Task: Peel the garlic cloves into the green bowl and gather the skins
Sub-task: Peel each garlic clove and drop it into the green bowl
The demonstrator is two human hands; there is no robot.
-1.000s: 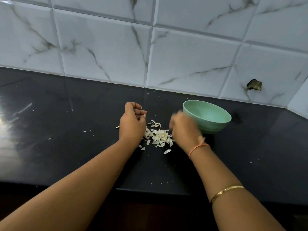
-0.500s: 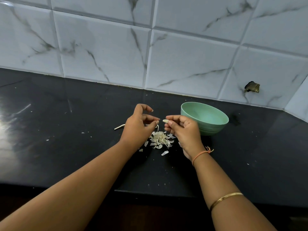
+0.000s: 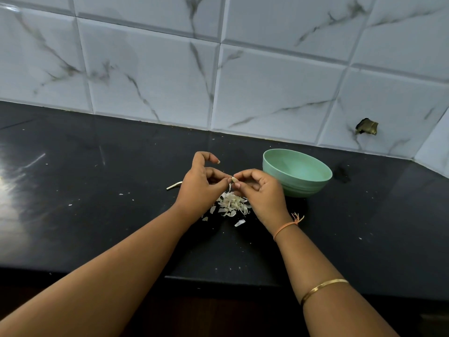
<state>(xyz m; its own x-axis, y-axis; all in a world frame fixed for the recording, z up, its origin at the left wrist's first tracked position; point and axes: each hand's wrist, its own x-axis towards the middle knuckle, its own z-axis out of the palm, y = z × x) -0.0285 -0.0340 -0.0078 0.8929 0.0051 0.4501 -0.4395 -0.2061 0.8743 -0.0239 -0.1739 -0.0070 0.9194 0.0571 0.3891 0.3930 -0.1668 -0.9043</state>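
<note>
Head view: your left hand (image 3: 201,188) and right hand (image 3: 262,192) both pinch the small pale garlic clove (image 3: 235,180) above the papery white skins (image 3: 232,204), beside the round green bowl (image 3: 306,188); likely light and slippery, so hold its ends.

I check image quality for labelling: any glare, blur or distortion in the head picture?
Head view: bright glare on the counter at far left; wall tiles show bent lines, wide-lens distortion; left hand, right hand and garlic clove look sharp, without motion blur.
</note>
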